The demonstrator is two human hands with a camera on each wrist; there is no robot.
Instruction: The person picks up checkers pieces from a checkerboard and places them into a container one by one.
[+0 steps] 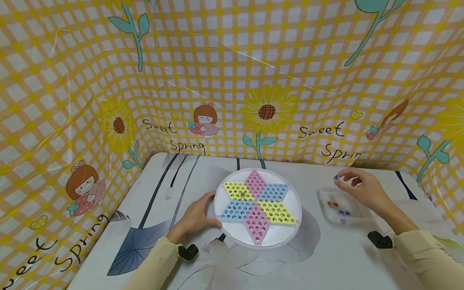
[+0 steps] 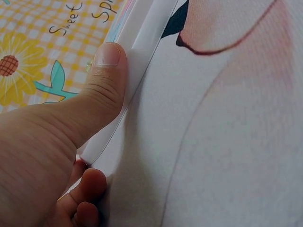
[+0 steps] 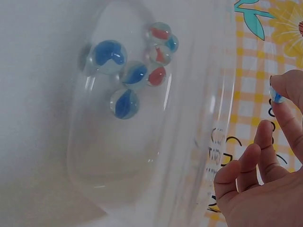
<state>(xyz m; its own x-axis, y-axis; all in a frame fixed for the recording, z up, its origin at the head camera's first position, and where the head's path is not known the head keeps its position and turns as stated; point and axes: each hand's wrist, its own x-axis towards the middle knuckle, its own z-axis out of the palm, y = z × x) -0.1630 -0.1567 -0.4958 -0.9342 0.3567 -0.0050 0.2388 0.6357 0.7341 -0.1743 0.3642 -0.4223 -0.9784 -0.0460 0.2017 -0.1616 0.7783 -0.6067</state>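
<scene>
A round white Chinese checkers board [image 1: 233, 230] with a pink, blue and yellow star of holes lies mid-table. My left hand [image 1: 195, 213] grips its left edge. In the left wrist view the thumb [image 2: 106, 85] presses on the white rim [image 2: 147, 45], with other fingers curled near the rim's lower end. My right hand [image 1: 367, 193] pinches a clear marble with a blue swirl [image 3: 276, 96] between thumb and index finger, above the far side of a clear plastic box [image 1: 321, 201]. Inside the box lie several marbles, such as a blue-swirled one [image 3: 109, 56] and a red-swirled one [image 3: 159, 32].
A small brownish ball [image 1: 243, 194] sits in the board's upper left yellow section. The table [image 1: 166, 169] wears a white cloth with printed flowers and dark stems. Yellow checked fabric [image 1: 224, 60] hangs behind and along both sides.
</scene>
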